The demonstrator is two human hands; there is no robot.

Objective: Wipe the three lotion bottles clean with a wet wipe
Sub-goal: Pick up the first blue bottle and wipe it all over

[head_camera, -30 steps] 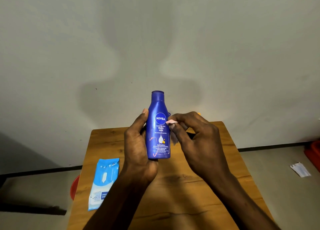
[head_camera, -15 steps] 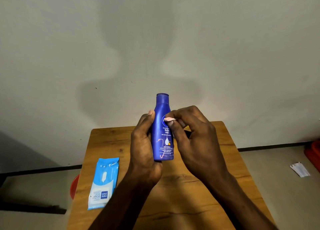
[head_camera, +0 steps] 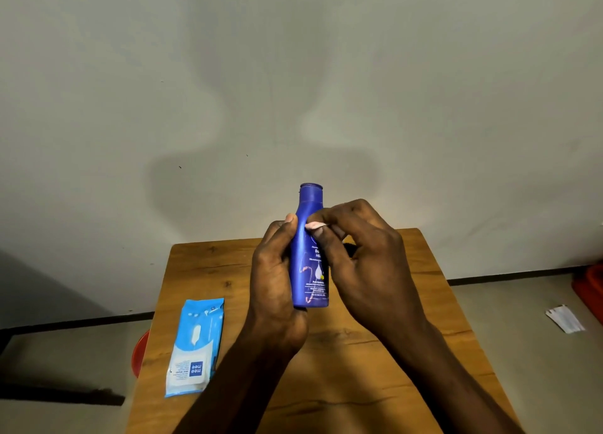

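Observation:
A blue lotion bottle [head_camera: 308,264] stands upright in the air above the wooden table [head_camera: 375,361], its label turned partly to the right and marked with reddish smears. My left hand [head_camera: 277,280] grips it around the left side and the base. My right hand [head_camera: 365,257] pinches a small wadded pinkish-white wet wipe [head_camera: 315,226] and presses it against the bottle's shoulder, just above the label. Other lotion bottles are not in view; something dark shows behind my right hand.
A light blue wet wipe pack [head_camera: 195,345] lies flat on the table's left side. A red round object [head_camera: 140,355] sits on the floor under the left table edge. A white paper scrap [head_camera: 566,317] and a red item [head_camera: 590,286] lie on the floor at right. A grey wall rises behind.
The bottle has turned in my left hand, so its label now faces more to the right. My right hand has moved the wipe up from the label to the bottle's shoulder.

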